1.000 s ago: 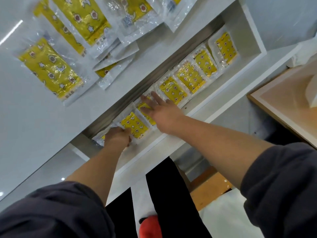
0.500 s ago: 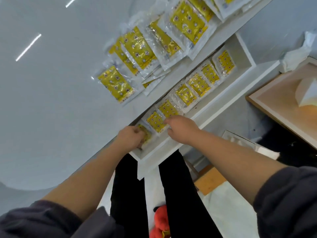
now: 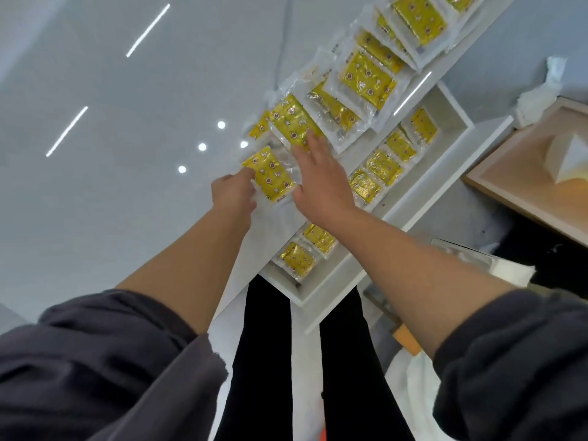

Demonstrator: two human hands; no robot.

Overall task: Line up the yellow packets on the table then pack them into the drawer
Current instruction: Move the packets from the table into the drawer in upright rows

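Observation:
Several yellow packets in clear wrap lie overlapping in a slanted row on the white table. The nearest packet lies at the row's near end, and my left hand pinches its left edge. My right hand reaches over the table edge with straight fingers resting on the second packet. Below the table edge the white drawer stands pulled out, with a row of yellow packets lying flat in it. My right forearm hides part of that row.
A light wooden tray holding a white folded paper stands at the right, with crumpled white tissue behind it. My black-trousered legs are under the drawer's near end. Ceiling lights reflect on the glossy tabletop.
Both hands have left the drawer and moved up onto the table. The left now pinches the nearest packet and the right lies on the one beside it. The camera has tilted back.

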